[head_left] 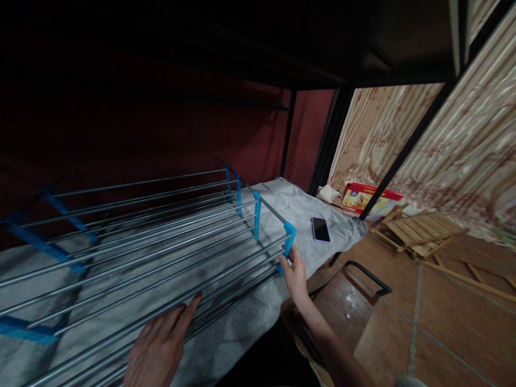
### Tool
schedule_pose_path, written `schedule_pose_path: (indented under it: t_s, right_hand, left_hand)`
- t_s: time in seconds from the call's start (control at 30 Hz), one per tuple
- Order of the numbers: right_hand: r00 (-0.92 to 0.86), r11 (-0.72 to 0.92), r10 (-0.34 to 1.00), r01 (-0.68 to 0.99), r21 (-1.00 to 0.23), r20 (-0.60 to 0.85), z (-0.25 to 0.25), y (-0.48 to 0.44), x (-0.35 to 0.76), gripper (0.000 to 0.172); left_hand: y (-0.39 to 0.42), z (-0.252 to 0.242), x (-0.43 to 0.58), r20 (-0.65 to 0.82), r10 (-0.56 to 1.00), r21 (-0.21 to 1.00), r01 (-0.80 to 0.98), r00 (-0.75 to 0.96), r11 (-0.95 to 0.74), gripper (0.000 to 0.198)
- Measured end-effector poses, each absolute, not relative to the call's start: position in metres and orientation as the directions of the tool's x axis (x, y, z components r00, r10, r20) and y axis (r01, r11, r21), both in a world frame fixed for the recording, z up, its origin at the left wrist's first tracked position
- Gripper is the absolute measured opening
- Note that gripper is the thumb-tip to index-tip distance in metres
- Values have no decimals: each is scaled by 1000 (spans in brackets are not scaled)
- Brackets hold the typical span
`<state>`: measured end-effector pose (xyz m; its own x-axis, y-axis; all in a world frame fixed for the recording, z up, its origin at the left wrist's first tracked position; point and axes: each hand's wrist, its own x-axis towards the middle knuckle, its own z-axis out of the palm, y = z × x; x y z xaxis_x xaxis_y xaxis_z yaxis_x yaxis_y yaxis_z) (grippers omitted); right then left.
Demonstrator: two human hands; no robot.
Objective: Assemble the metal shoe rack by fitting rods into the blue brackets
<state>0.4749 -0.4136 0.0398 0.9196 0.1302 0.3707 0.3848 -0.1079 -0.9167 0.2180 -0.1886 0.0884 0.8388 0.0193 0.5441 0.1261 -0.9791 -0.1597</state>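
Observation:
A drying rack [193, 237] with grey metal rods and bright blue plastic joints lies across a grey cloth-covered surface, filling the left and middle of the view. My left hand [155, 346] is on its near rods, thumb stretched to the right and fingers bent over a rod; their tips are hidden. At the rack's near right corner, my right hand [295, 273] is closed around the blue corner joint [288, 236], thumb on the near side. A phone [321, 230] with a dark screen lies on the cloth right of that corner.
Black frame posts [288, 134] and a dark panel overhead [242, 43] enclose the surface. A brown chair [342, 301] stands close on the right. Beyond it are a folded wooden piece [423, 234] on the tiled floor, a red-and-yellow box [368, 200] and patterned curtains [463, 145].

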Motion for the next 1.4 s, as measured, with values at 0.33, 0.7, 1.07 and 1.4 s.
schedule_pose_path:
  t_s: [0.33,0.7,1.07,1.4]
  right_hand:
    - [913,-215,148,406,-888,381,52,-414,467,41]
    - [913,-319,144,408,-855,382,52,-415,462,40]
    - [897,-350,159,442,-826,412,49,-415,457,44]
    - [896,-314,234,437,-843,378,51,-426,456,49]
  left_hand:
    - [-188,89,215,544,31,-163,142,838,-976,55]
    - [-183,86,213,515,29,-182,142,857,-973,56]
    - [-183,86,212,482,85,-131,167,872,-977,56]
    - [-211,98,203,473,181,-62,237,862,-969,46]
